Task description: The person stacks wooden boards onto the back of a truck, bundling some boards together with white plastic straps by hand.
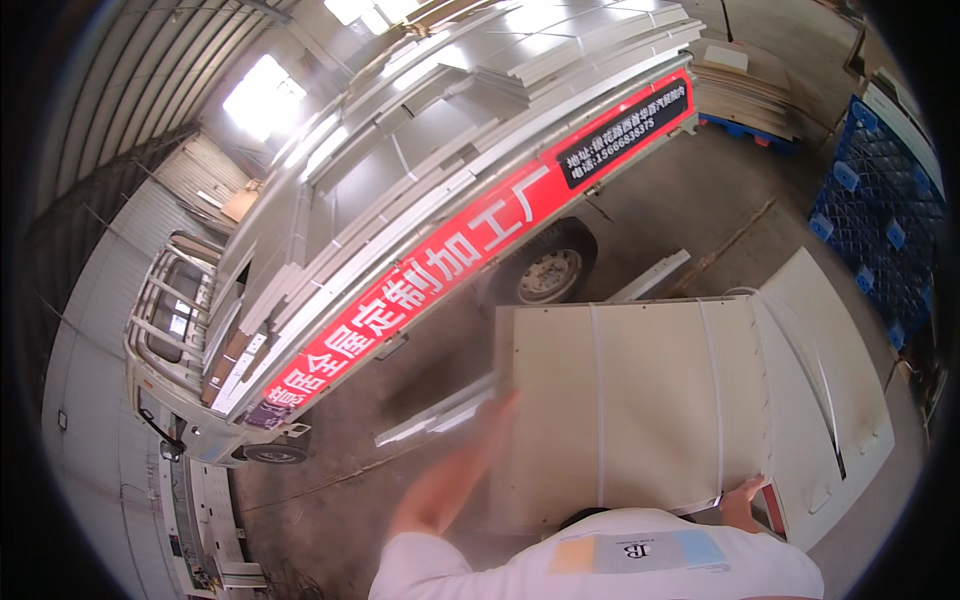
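A large flat beige board package (650,400), bound with white straps, fills the space in front of my body. At its left edge is my left hand (503,408), gripping the side; it is blurred and its fingers are mostly hidden. My right hand (742,500) is closed around the near edge close to the right corner, with the fingers partly out of sight. Beside the package on the right lies a wide pale board (830,400), with a loose strap (800,340) running across it.
A flatbed truck (420,270) with a red side banner stands ahead and left, stacked with strapped grey panels (400,150). Long white strips (435,415) lie on the floor beside it. Blue pallets (880,220) lean at the right; more boards (740,90) are stacked at the back.
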Motion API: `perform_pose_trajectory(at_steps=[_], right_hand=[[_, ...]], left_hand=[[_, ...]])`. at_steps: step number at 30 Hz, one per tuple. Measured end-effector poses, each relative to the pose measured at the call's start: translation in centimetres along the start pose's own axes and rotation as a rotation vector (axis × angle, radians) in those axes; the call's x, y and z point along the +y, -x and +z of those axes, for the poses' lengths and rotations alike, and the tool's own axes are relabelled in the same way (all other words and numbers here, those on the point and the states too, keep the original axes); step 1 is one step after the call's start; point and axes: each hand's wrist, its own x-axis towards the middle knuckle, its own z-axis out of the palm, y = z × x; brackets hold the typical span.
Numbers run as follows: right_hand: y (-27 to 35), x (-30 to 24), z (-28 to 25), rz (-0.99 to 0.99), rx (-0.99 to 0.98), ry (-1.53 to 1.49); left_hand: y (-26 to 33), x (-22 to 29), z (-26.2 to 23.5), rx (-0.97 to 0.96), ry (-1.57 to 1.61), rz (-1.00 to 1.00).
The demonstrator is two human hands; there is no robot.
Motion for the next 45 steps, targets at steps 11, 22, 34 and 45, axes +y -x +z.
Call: perform_pose_trajectory(at_steps=[11,22,34,45], right_hand=[[8.1,1.6,24.2,0.049,-0.289,0.048],[17.2,14.0,48.3,0.046,-0.577,0.061],[35.7,22.1,73.8,0.169,-0.607,-0.036],[41.7,20.7,77.3,-0.251,-0.936,0.443]], left_hand=[[0.9,-0.4,-11.7,0.403,-0.064,0.185],[-5.4,6.7,-23.0,0.848,0.507,0.503],[-19.8,32.2,-40.9,0.755,-0.161,0.53],[-8.5,32.9,-26.3,0.834,-1.204,0.928]])
